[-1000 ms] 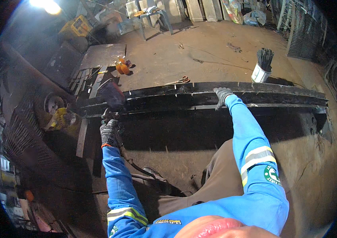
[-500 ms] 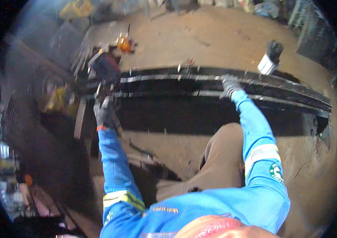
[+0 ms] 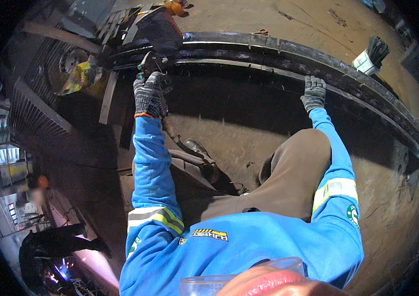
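The left hand [image 3: 148, 94], in a grey-and-black knitted glove, has its grip clenched around a dark, metal-headed hand tool [image 3: 149, 63] near the left end of the long, dark, parallel metal bars [image 3: 239, 54]; I cannot tell if they touch. The right hand [image 3: 314, 93], gloved alike, grasps nothing, fingers laid along the bars' near edge. Beyond them, a white container [image 3: 364, 64] holds thin black rods [image 3: 378, 50]

One head cam – fisheye, pts down/fwd over wearer's chest [image 3: 263, 237], v. close.
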{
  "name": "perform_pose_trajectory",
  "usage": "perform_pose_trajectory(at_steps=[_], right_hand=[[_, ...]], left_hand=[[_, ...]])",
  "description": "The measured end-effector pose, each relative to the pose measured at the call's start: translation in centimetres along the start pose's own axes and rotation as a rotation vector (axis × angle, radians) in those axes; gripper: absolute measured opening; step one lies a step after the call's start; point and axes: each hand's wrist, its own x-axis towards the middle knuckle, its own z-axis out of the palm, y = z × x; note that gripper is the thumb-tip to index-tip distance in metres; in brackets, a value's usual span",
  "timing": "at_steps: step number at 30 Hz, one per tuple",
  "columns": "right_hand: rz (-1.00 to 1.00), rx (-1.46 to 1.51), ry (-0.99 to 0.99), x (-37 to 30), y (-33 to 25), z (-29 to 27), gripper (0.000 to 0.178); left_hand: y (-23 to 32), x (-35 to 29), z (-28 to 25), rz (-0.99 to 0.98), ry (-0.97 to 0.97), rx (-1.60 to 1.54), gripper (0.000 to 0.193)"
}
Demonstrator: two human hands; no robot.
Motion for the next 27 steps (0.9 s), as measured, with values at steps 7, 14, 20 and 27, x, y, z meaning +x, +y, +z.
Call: perform_pose_trajectory(at_steps=[7, 14, 20, 27], right_hand=[[-0.045, 0.108, -0.042, 0.3, 1.4, -3.1, 0.09], [-0.387, 0.757, 0.146, -1.2, -4.9, -17.8, 0.058], [-0.803, 0.794, -0.183, -11.5, -17.3, -22.4, 0.053], [-0.905, 0.402, -0.375, -15.7, -22.1, -16.0, 0.034]], left_hand=[[0.0, -0.2, 0.9, 0.022, 0.135, -0.14, 0.006], [-0.9, 0.3, 0.3, 0.116, 0.169, -0.193, 0.003], [-5.7, 4.2, -6.3, 0.474, 0.067, 0.705, 0.026], [-1.7, 2.1, -0.6, 0.241, 0.251, 0.358, 0.038]])
